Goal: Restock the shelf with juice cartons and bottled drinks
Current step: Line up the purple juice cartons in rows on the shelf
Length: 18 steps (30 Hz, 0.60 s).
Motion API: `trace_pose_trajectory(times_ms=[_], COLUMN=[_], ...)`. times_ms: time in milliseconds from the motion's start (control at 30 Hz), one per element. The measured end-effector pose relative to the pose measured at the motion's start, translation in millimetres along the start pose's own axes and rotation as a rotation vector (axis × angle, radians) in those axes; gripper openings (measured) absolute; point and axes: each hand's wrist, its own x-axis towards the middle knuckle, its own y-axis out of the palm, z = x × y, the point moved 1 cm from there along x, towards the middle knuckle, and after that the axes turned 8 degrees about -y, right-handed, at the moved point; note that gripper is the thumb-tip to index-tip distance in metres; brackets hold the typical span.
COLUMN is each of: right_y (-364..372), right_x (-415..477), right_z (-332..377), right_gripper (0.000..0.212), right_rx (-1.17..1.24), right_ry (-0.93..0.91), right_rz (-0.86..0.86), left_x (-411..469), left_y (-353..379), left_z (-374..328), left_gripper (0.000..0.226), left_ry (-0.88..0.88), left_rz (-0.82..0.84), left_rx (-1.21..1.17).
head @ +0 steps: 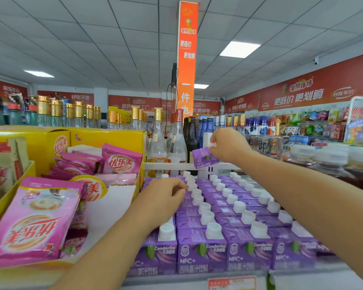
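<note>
The right grip (228, 144), centre right of the frame, pinches the white cap of a purple juice carton (204, 159), held in the air above the back of the shelf (176, 279). The left grip (161, 197), mid-frame, lies with curled fingers on the carton rows (228, 208); whether it holds one cannot be told. The rows look nearly full from front to back, so cartons seem almost done. Glass bottles (177, 143) stand behind; their restocking cannot be judged.
</note>
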Motion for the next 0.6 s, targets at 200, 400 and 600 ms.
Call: trace_pose_trajectory(times_ms=[200, 400, 600], right_y=[-51.4, -88.4, -115.5], right_x=[-76.8, -151.9, -199.8], right_z=[16.4, 26.8, 8.4], right_gripper=[0.024, 0.011, 0.009], right_rx=[0.240, 0.445, 0.898], right_ry=[-0.119, -0.152, -0.155], right_rz=[-0.271, -0.374, -0.138], left_x=[-10.7, -60.6, -108.6], left_y=[-14.9, -10.1, 10.7], left_z=[-14.9, -61.4, -79.0], left_gripper=[0.045, 0.047, 0.026], left_ry=[0.107, 0.316, 0.215], left_rz=[-0.189, -0.319, -0.185], left_rx=[-0.114, -0.246, -0.715])
